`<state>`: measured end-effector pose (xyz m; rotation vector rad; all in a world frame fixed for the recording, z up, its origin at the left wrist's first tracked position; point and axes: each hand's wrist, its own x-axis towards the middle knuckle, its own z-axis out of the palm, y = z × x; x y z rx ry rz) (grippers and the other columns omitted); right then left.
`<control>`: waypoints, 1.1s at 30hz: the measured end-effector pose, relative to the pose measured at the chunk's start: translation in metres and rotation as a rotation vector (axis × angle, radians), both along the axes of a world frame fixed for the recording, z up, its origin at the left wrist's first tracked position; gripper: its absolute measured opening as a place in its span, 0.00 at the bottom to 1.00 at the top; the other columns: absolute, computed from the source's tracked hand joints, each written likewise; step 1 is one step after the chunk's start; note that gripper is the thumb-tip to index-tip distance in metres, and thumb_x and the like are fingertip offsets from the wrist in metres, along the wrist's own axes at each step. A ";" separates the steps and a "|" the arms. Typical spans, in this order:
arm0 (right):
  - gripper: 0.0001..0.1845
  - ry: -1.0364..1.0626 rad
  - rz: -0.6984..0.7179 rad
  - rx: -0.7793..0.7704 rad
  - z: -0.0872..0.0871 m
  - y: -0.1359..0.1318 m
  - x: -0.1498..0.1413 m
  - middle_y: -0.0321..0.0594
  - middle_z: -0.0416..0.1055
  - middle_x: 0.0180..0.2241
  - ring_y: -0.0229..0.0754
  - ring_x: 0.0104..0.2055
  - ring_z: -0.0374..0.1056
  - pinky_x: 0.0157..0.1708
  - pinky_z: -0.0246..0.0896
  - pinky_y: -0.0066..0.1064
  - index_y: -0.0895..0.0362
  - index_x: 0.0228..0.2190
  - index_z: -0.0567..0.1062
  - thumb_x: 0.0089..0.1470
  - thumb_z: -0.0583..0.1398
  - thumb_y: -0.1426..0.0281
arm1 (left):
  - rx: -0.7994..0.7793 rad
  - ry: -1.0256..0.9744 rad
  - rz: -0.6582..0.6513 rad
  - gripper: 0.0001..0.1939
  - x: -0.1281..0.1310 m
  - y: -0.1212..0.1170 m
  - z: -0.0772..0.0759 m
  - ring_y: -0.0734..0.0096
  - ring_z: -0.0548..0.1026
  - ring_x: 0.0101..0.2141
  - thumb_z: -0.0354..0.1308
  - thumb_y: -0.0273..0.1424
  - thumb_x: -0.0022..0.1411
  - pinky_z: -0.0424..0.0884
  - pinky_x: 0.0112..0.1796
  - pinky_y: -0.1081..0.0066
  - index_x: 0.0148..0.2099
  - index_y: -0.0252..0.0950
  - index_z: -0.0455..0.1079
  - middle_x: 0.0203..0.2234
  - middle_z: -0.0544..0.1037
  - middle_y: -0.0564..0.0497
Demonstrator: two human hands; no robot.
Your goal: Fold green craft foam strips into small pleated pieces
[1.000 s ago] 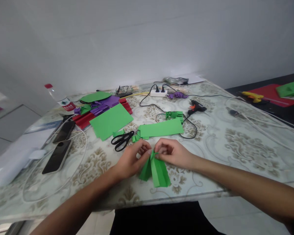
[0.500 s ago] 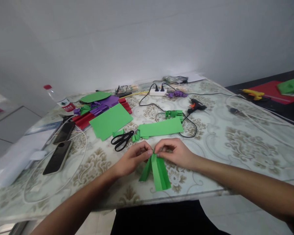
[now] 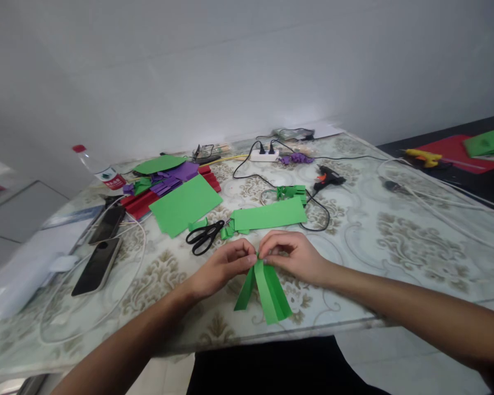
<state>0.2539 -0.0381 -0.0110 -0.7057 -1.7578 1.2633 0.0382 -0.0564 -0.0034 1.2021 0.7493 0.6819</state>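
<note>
Between both hands hangs a folded strip of green paper (image 3: 271, 293), pinched at its top with its creased panels spreading downward over the near edge of the table. My left hand (image 3: 225, 264) grips the top from the left, thumb against fingertips. From the right, my right hand (image 3: 292, 257) pinches the same end, its fingers curled. Just beyond the hands lies a flat green paper strip (image 3: 271, 214). Black-handled scissors (image 3: 205, 237) rest beside its left end, their blades partly covered by small green paper pieces (image 3: 229, 230).
A green sheet (image 3: 187, 204) lies over red and purple paper (image 3: 168, 184) at the left. Two phones (image 3: 96, 266) and a bottle (image 3: 107, 174) are further left. A black glue gun (image 3: 329, 178), its cable and a power strip (image 3: 264, 156) sit at the back.
The lower panels of the folded green paper have swung slightly outward to the right and fanned a little wider. Both hands keep nearly the same pinch.
</note>
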 end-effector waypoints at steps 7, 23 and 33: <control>0.00 0.001 -0.005 -0.055 -0.001 0.000 -0.001 0.39 0.77 0.34 0.38 0.34 0.72 0.34 0.63 0.27 0.57 0.29 0.81 0.51 0.67 0.73 | -0.030 -0.016 0.027 0.12 0.000 0.000 0.000 0.76 0.63 0.30 0.64 0.37 0.63 0.58 0.33 0.75 0.38 0.34 0.67 0.28 0.66 0.55; 0.05 -0.057 -0.065 -0.066 0.001 -0.003 0.000 0.40 0.78 0.30 0.36 0.27 0.68 0.29 0.65 0.27 0.59 0.32 0.79 0.52 0.65 0.71 | 0.009 0.018 0.037 0.15 0.001 0.000 -0.003 0.77 0.63 0.28 0.60 0.40 0.66 0.60 0.32 0.76 0.34 0.33 0.68 0.26 0.64 0.55; 0.04 -0.037 -0.002 0.006 -0.003 0.002 0.001 0.41 0.76 0.34 0.37 0.32 0.70 0.34 0.65 0.27 0.59 0.31 0.80 0.53 0.64 0.75 | 0.019 0.020 0.032 0.14 0.003 0.000 -0.002 0.75 0.69 0.29 0.64 0.38 0.63 0.65 0.35 0.73 0.33 0.32 0.70 0.26 0.71 0.53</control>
